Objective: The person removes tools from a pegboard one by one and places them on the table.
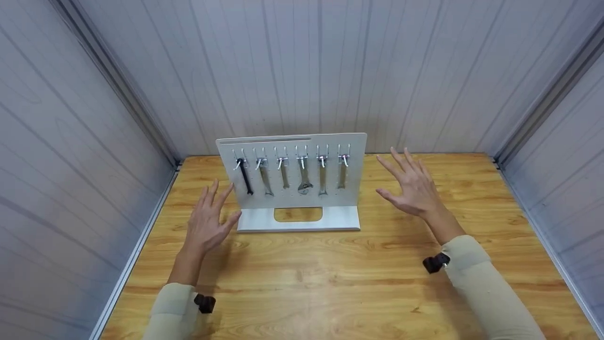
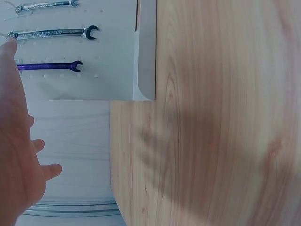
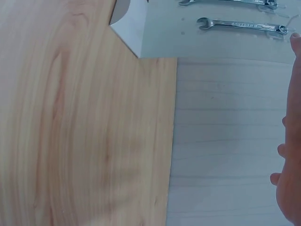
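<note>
The tool rack point(image 1: 330, 156) stands upright on the wooden table point(image 1: 330, 283), six wrenches hanging on its pegs, the black wrench point(image 1: 245, 177) leftmost. The left hand point(image 1: 207, 222) and right hand point(image 1: 413, 186) flank the rack without touching it. Both have fingers spread and hold nothing.

The wooden bench point(image 3: 80, 132) fills the left of the picture, its grain running up and down. At the top stands a pale tool rack point(image 3: 160, 33), its base corner jutting onto the wood. Two silver wrenches hang on it: one wrench point(image 3: 242, 24) shows whole, lying sideways in the picture, and a second wrench point(image 3: 225, 2) above it is cut by the top edge. A pale ribbed wall point(image 3: 225, 141) fills the lower right. The right hand point(image 3: 290, 188) shows at the right edge, fingers apart, touching nothing.
</note>
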